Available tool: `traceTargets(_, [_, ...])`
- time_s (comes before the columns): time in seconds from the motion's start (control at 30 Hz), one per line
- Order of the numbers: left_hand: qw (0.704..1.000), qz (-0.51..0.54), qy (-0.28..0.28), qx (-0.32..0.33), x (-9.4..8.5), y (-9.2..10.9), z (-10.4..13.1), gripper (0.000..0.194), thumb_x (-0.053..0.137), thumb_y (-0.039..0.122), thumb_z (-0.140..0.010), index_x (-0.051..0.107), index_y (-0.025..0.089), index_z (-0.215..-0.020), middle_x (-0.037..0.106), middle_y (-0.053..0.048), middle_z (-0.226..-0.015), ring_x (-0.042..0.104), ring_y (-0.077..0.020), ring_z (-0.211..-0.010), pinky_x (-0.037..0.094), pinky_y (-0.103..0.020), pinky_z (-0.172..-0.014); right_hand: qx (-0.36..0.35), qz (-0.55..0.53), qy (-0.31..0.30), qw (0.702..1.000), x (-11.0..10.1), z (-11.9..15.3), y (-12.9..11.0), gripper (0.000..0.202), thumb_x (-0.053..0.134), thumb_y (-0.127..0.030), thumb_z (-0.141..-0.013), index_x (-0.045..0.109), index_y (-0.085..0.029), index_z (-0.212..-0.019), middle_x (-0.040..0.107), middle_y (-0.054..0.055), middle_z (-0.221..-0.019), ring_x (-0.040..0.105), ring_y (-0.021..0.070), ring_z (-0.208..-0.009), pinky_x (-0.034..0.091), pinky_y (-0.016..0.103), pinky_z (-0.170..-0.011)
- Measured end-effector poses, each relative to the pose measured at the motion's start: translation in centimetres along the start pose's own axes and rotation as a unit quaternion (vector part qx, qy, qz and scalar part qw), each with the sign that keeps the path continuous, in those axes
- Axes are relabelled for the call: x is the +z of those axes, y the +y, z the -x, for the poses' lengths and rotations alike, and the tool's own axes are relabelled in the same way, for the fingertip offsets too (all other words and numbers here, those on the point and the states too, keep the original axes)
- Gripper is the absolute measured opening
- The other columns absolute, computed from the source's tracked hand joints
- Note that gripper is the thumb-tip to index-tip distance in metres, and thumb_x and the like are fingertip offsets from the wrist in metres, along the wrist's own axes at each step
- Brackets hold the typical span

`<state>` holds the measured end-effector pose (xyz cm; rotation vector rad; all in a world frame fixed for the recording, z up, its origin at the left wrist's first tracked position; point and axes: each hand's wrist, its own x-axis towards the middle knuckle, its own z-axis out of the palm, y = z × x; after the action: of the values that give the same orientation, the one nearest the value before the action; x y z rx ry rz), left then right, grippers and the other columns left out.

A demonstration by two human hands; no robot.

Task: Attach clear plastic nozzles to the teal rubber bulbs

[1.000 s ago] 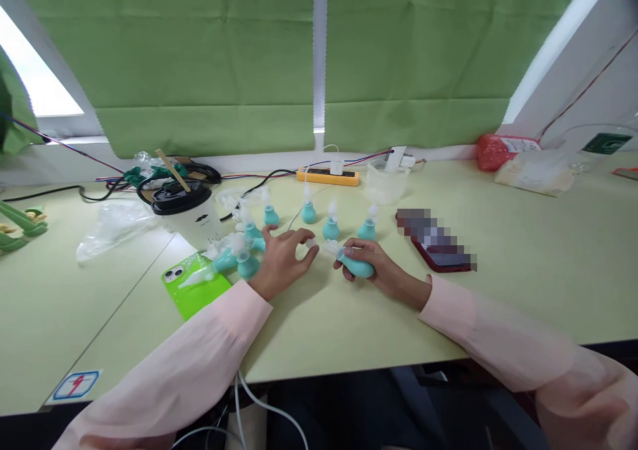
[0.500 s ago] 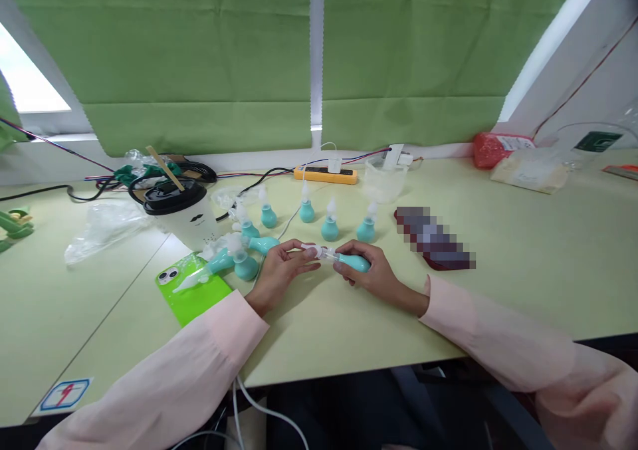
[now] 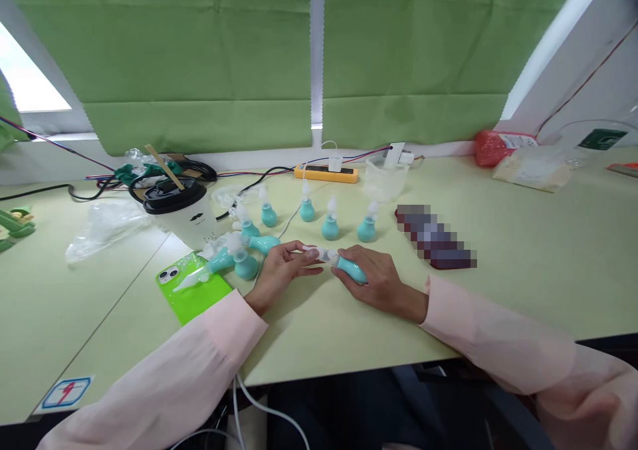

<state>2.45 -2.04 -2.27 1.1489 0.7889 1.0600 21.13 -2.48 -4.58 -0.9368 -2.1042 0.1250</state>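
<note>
In the head view, my left hand (image 3: 285, 272) pinches a clear plastic nozzle (image 3: 321, 254) between thumb and fingers. My right hand (image 3: 381, 277) is wrapped round the teal rubber bulb (image 3: 351, 270) of the same nasal aspirator. Bulb and nozzle meet between the two hands, just above the table; whether they are fully joined I cannot tell. Behind the hands, several teal aspirators stand upright with their tips up, one of them a round-bodied aspirator (image 3: 329, 226). Beside my left hand lie more, among them a tilted aspirator (image 3: 219, 262) whose tip rests over a green phone case (image 3: 192, 300).
A lidded paper cup (image 3: 194, 219) stands at the left near a crumpled plastic bag (image 3: 107, 227). Further back are an orange power strip (image 3: 319, 175) and a clear tub (image 3: 383, 183). A dark red phone (image 3: 438, 242), partly pixelated, lies right. A white cable (image 3: 289, 223) crosses the table.
My right hand's fingers have shifted further over the bulb, whose rear end has tilted downward. My left hand stays nearly where it was, still holding the nozzle.
</note>
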Motion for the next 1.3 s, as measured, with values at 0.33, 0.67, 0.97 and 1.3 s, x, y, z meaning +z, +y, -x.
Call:
traceTargets(0.33, [0.998, 0.054, -0.037, 0.022, 1.0, 0.6, 0.4, 0.012, 0.057, 0.026, -0.072, 0.052, 0.014, -0.074, 0.063, -0.006, -0.086, 0.051, -0.0226, -0.101, 0.042, -0.040, -0.084, 0.112, -0.142, 0.056, 0.982, 0.4, -0.4, -2.1, 0.017, 0.053, -0.032, -0.073, 0.048, -0.021, -0.086, 0.060, 0.005, -0.085, 0.056, 0.0180, -0.075, 0.044, 0.030, -0.067])
traceTargets(0.67, [0.995, 0.093, -0.019, 0.027, 1.8, 0.9, 0.8, 0.017, 0.052, 0.031, -0.076, 0.043, 0.018, -0.069, 0.062, -0.005, -0.091, 0.046, -0.0242, -0.108, 0.044, -0.038, -0.078, 0.283, -0.398, 0.038, 0.872, 1.4, -1.0, -4.0, 0.026, 0.054, -0.042, -0.071, 0.040, -0.020, -0.073, 0.045, -0.004, -0.056, 0.044, 0.0089, -0.046, 0.038, 0.024, -0.045])
traceTargets(0.97, [0.993, 0.096, -0.034, 0.053, 1.7, 1.0, 0.9, 0.016, 0.053, 0.028, -0.076, 0.041, 0.017, -0.070, 0.063, -0.002, -0.076, 0.051, -0.0241, -0.101, 0.046, -0.036, -0.072, 0.285, -0.440, 0.027, 0.851, 1.2, -1.3, -4.7, 0.026, 0.054, -0.040, -0.071, 0.038, -0.020, -0.070, 0.049, -0.002, -0.065, 0.044, 0.0069, -0.046, 0.039, 0.023, -0.043])
traceTargets(1.3, [0.993, 0.102, -0.046, 0.048, 1.6, 0.8, 0.8, 0.020, 0.057, 0.027, -0.072, 0.039, 0.019, -0.071, 0.058, 0.003, -0.068, 0.057, -0.0205, -0.089, 0.047, -0.037, -0.072, 0.282, -0.458, 0.030, 0.843, 1.2, -1.3, -4.6, 0.025, 0.056, -0.038, -0.069, 0.041, -0.018, -0.069, 0.051, 0.002, -0.084, 0.044, 0.0051, -0.046, 0.040, 0.023, -0.042])
